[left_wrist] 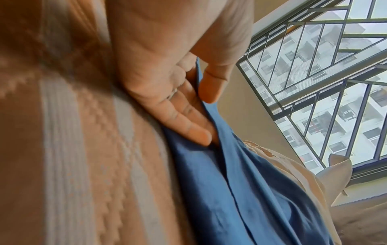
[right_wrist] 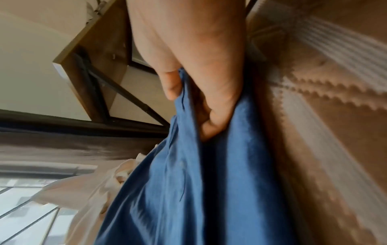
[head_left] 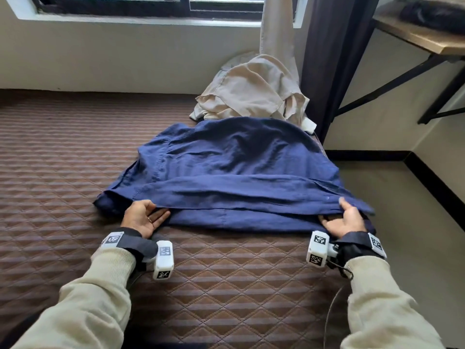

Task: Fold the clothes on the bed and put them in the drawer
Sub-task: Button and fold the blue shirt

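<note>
- As a blue shirt (head_left: 234, 167) lies spread on the bed (head_left: 63, 172), both hands grip its near edge, one at each end of a folded-over flap.
- Left hand (head_left: 143, 217): palm up, thumb on top of the flap's hem, fingers tucked under it w/ the cloth pinched between. The left wrist view shows the same pinch: thumb (left_wrist: 211, 82) on one side of the blue cloth, fingers (left_wrist: 188, 122) on the other, a ring on one finger.
- Right hand (head_left: 344, 220): palm up too, thumb over the hem, fingers under. In the right wrist view the fingers (right_wrist: 217, 106) curl round a bunch of the blue cloth, thumb (right_wrist: 171, 84) pressing from the other side.
- The shirt sits toward the bed's right side, its far end touching a crumpled cream garment (head_left: 251, 94) heaped near the wall.
- A pale curtain (head_left: 276, 26) hangs above the cream heap, a dark curtain (head_left: 334, 59) just to its right.
- Bed cover is brown, quilted in a diamond-and-stripe pattern.
- Barred window (head_left: 151, 6) runs along the far wall; a wooden shelf (head_left: 422, 39) on black brackets is fixed to the wall at right.
- Both forearms wear cream sleeves (head_left: 100, 298) and wrist straps w/ white marker blocks.
- Drawer: not in view in any pic.
</note>
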`<state>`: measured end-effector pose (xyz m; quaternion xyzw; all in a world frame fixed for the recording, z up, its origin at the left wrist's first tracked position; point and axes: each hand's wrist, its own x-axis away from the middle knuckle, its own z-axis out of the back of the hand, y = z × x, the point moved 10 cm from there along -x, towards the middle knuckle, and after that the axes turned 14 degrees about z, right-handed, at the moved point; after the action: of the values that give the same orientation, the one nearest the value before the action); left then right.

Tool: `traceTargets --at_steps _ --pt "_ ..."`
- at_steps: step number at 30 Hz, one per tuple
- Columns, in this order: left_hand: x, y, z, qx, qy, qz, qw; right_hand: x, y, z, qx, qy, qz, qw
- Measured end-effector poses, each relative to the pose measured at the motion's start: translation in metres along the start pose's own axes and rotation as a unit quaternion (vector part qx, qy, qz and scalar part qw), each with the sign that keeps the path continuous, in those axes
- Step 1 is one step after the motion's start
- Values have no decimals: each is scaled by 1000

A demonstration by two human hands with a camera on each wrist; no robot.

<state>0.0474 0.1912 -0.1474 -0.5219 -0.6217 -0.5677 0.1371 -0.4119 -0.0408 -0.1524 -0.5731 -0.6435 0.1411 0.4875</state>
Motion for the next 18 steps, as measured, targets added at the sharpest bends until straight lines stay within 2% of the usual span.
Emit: traceTargets --at_steps 5,9,15,18 --pt "11 12 -13 35 -36 -2 999 4 -11 -17 0 -7 4 1000" --pt "12 33 -27 89 -36 -13 995 27 -12 -56 -43 -72 -12 996" --pt "26 66 -54 183 -101 14 978 31 -52 -138 -177 -119 85 973" --pt "28 72 -46 183 -82 11 980 41 -74 -174 -225 -154 116 955"
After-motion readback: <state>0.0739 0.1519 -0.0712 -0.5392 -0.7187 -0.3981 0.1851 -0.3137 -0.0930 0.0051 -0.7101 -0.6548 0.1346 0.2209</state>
